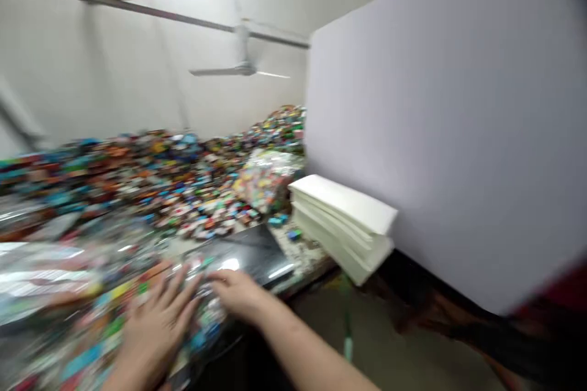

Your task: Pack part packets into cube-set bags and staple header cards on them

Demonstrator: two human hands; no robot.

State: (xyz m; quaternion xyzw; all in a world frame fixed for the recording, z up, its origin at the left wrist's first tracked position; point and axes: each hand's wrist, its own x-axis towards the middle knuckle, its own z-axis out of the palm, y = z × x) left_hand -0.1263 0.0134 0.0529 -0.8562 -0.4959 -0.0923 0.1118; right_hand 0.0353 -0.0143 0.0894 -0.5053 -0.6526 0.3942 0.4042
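Colourful pieces, some in clear bag

A pale tabletop carries a glossy black panel and many colourful pieces.

No legible txt, nos. or signs

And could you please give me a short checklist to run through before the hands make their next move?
1. Left hand in view, fingers spread: ok.
2. Right hand has hold of something: cannot tell, its fingertips are blurred.
3. Space around the left hand uncluttered: not ok, colourful pieces and clear plastic crowd it.
4. Dark flat panel visible just beyond the right hand: ok.
5. Pale stack apart from both hands: ok.
6. Picture sharp enough to judge contacts: not ok, the hands' surroundings are smeared.
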